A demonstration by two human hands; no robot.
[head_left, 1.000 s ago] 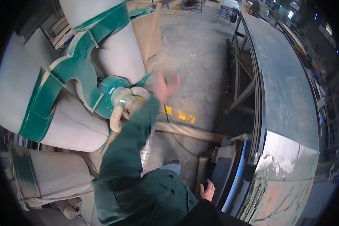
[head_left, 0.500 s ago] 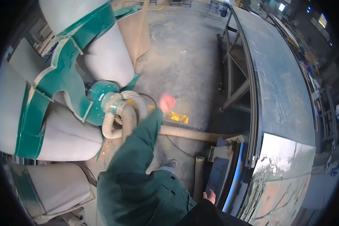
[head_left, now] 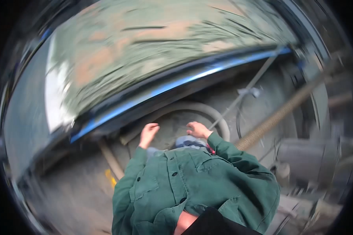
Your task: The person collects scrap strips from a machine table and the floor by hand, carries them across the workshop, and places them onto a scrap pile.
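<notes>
My left hand (head_left: 148, 134) is in front of my body with its fingers loosely bent and a small gap by the thumb. Nothing shows in it. To its right, my right hand (head_left: 199, 130) has its fingers slightly curved and apart, with no object visible in it. A small red thing (head_left: 211, 149) shows by my right wrist, too little of it to name. Both hands are on the near side of the blue edge strip (head_left: 161, 91) of a machine table (head_left: 117, 62), apart from it. The tabletop is streaked green and pinkish and blurred.
A pale hose (head_left: 202, 106) curves on the floor beyond my hands. A ribbed hose (head_left: 280, 116) runs up to the right. One thin grey bar (head_left: 250, 85) slants from near my right hand toward the table. Blurred grey equipment (head_left: 304, 158) stands at the right.
The view has swung from the green dust collector and aisle to the table's blue edge. The outstretched arm has come down, and both hands are now close together in front of my body.
</notes>
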